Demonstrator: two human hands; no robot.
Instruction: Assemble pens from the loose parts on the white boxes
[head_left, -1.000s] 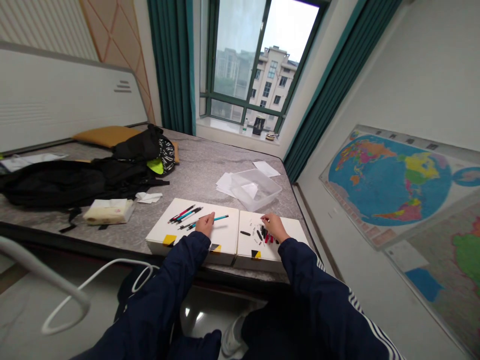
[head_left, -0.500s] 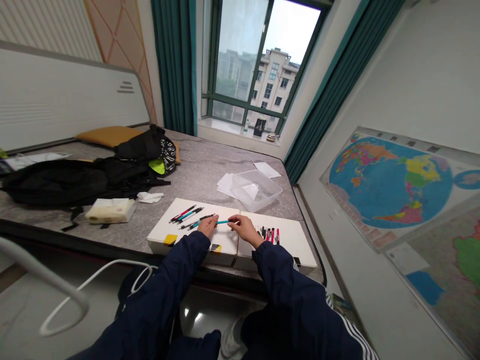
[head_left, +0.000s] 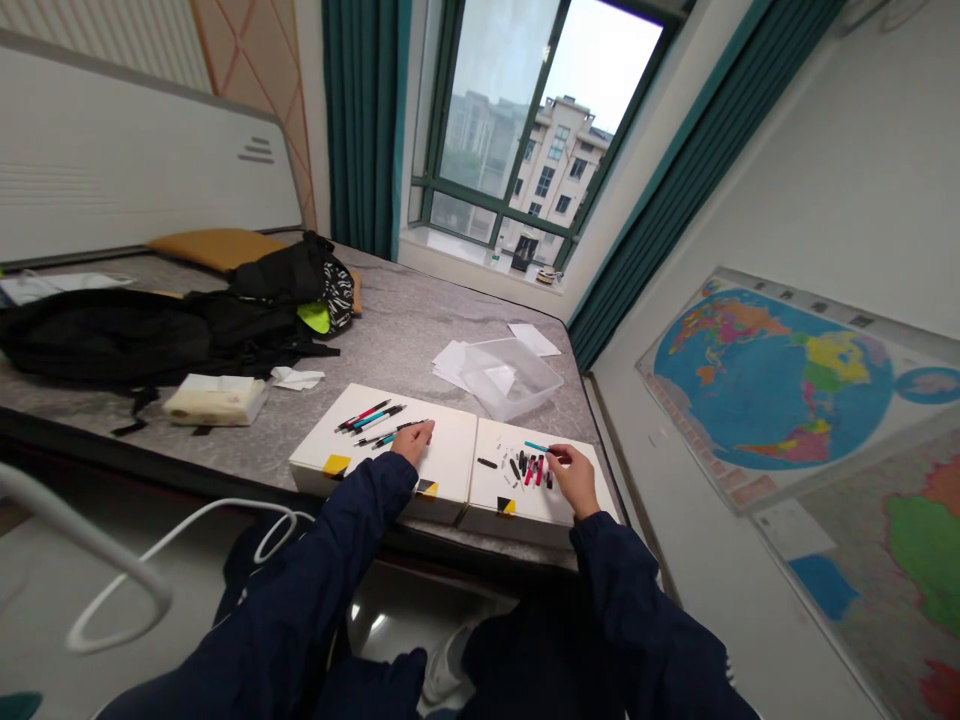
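Note:
My right hand (head_left: 574, 478) pinches the end of a light-blue pen part (head_left: 537, 446) above the right white box (head_left: 487, 510). Beneath and beside it lie several black and red pen parts (head_left: 531, 470), a lone black piece (head_left: 487, 463) and small bits. My left hand (head_left: 414, 440) rests over the left white box (head_left: 427, 405), its fingers closed; what they hold, if anything, is too small to make out. Several pens (head_left: 377, 418), black, red and blue, lie on that box just left of this hand.
Behind the boxes stands a clear plastic bin (head_left: 517, 378) with white papers (head_left: 534, 339) near it. A tissue pack (head_left: 214, 400), a crumpled tissue (head_left: 297, 378) and black bags (head_left: 142, 335) lie to the left. A white cable (head_left: 202, 512) loops at the lower left.
My right hand has moved right, away from my left hand, carrying the light-blue part over the loose pieces. More of the right box now shows. The view has shifted slightly.

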